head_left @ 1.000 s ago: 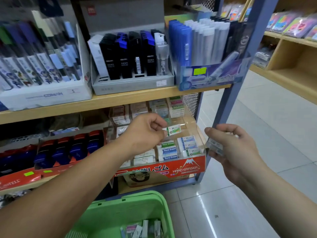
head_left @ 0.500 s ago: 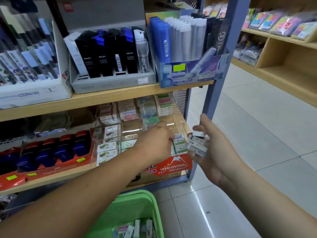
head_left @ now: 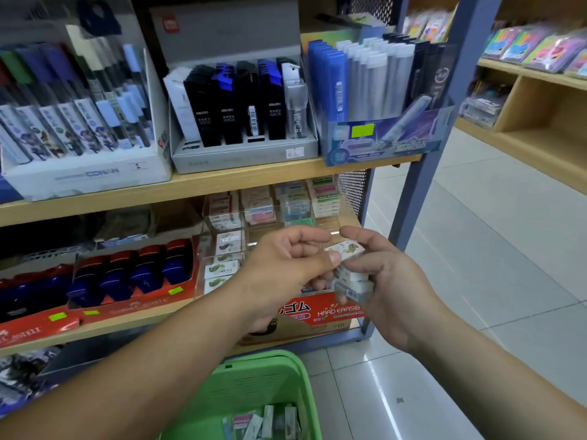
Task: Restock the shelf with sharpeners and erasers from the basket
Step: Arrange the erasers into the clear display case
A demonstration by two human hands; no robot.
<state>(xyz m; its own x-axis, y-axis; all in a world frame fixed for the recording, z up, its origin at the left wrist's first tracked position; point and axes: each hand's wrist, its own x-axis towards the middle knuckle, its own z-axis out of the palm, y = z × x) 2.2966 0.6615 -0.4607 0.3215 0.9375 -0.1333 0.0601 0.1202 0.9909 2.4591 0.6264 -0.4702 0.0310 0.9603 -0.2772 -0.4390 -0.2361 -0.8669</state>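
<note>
Shelving (head_left: 254,182) is filling the background; before its clear tray (head_left: 244,217), the left hand (head_left: 286,268) is pinching the top eraser (head_left: 346,249) atop the stack (head_left: 352,282) the right hand (head_left: 384,281) is gripping. Lifting straight should keep the rest steady.

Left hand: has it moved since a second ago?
Yes. The left hand has drawn back from the clear eraser display, rightward, and now pinches the top eraser of the stack in the right hand.
</note>
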